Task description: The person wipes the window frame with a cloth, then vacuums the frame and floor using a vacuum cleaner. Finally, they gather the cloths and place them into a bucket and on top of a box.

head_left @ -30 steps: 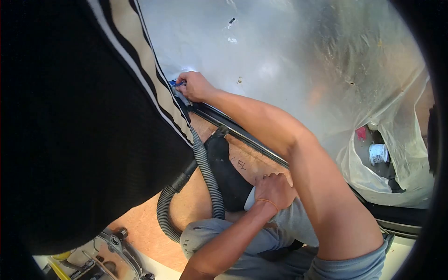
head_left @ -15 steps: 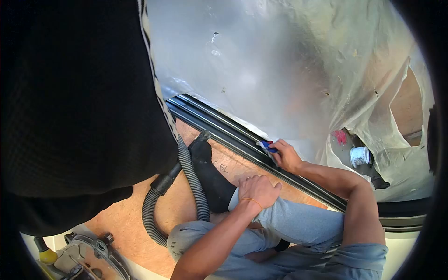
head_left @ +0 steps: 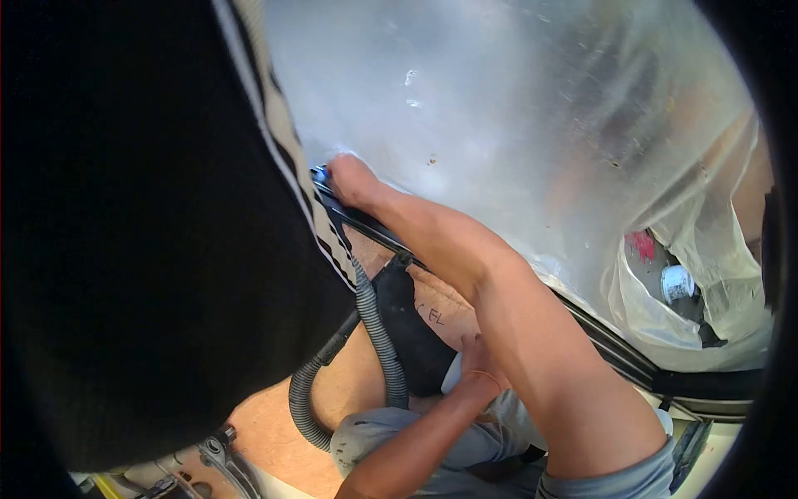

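My right hand (head_left: 351, 180) is closed on a small blue object (head_left: 319, 175), mostly hidden, at the far upper-left end of the black metal track (head_left: 611, 337). The right arm stretches across the view along the track. Resting on my bent leg, my left hand (head_left: 484, 359) has an orange band at its wrist and is partly covered by the right arm. Its visible fingers look loosely extended, with nothing seen in them. Beside my dark sock (head_left: 409, 337) lies a grey ribbed hose (head_left: 385, 341).
Translucent plastic sheeting (head_left: 499, 108) hangs beyond the track. Through its torn opening show a white tub (head_left: 677, 284) and a pink patch (head_left: 641, 246). Dark fabric (head_left: 150, 208) fills the left side. A metal tool (head_left: 218, 453) sits at the lower left on the wooden board (head_left: 278, 432).
My right hand has moved up and left along the track with the blue object. My left hand stays on the leg, now partly behind the right arm. The view has shifted.
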Demonstrator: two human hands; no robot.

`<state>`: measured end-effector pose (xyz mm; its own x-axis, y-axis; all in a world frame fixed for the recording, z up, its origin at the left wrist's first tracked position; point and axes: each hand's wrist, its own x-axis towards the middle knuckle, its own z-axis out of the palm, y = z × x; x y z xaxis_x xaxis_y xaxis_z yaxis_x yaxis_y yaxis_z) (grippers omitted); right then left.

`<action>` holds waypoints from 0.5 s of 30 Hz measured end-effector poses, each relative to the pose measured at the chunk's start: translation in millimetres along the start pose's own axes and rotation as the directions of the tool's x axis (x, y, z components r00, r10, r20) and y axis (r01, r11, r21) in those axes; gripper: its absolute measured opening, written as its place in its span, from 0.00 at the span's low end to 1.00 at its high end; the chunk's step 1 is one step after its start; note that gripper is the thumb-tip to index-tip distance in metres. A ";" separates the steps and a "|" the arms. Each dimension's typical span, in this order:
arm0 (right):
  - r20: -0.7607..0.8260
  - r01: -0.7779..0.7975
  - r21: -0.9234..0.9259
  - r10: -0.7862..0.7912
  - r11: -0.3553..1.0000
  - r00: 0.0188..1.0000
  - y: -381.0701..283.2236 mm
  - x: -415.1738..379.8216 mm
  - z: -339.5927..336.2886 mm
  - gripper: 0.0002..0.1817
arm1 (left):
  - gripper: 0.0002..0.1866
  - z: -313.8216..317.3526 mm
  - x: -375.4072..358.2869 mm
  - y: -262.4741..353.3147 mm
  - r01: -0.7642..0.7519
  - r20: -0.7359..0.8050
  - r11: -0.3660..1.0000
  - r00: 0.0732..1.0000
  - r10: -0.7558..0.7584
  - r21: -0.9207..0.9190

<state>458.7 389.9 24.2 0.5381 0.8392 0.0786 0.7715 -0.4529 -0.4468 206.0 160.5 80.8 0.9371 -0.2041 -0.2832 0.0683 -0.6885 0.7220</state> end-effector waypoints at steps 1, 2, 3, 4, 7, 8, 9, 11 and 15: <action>-0.056 0.067 0.020 -0.066 0.998 0.996 -7.1 -8.4 -10.7 0.10 | 0.24 7.8 -4.3 -6.6 -0.027 -0.028 0.999 0.999 0.025 -0.042; -0.117 0.136 0.022 -0.132 0.990 0.984 -20.7 -20.3 -34.5 0.10 | 0.24 9.1 -8.4 -5.6 -0.066 -0.063 0.994 0.996 0.061 -0.082; -0.177 0.198 0.015 -0.192 0.980 0.965 -34.7 -37.4 -60.2 0.11 | 0.28 -22.3 -7.9 19.7 0.121 0.156 0.993 0.981 -0.117 -0.014; -0.055 0.184 -0.044 -0.186 0.982 0.981 -39.2 -71.5 -84.8 0.11 | 0.26 -21.5 -9.3 24.1 0.115 0.147 0.993 0.983 -0.113 -0.002; 0.320 0.042 -0.124 0.000 0.991 0.947 -40.7 -211.4 -180.1 0.12 | 0.25 -1.7 -2.2 9.1 0.092 0.100 0.995 0.991 -0.087 -0.048; 0.285 -0.045 -0.147 0.086 0.988 0.955 -28.3 -267.6 -200.6 0.11 | 0.25 2.6 -4.8 6.3 0.073 0.086 0.990 0.994 -0.063 -0.124; 0.275 -0.126 -0.167 0.169 0.978 0.946 -17.6 -325.5 -226.1 0.09 | 0.25 -2.2 -12.1 12.4 0.084 0.078 0.990 0.994 -0.075 -0.110; 0.136 -0.345 -0.098 0.356 0.934 0.925 5.4 -448.7 -263.6 0.13 | 0.25 -17.4 -21.2 20.2 0.107 0.047 0.991 0.994 -0.103 -0.078; -0.329 -0.762 0.274 0.802 0.586 0.499 -2.7 -712.2 -268.7 0.12 | 0.26 -20.8 -36.0 30.5 0.138 -0.052 0.986 0.988 -0.142 -0.090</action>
<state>164.6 -287.4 208.9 0.9987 -0.0436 -0.0262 -0.0507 -0.8230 -0.5658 181.4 161.3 126.2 0.9342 -0.0677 -0.3502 0.2269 -0.6447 0.7300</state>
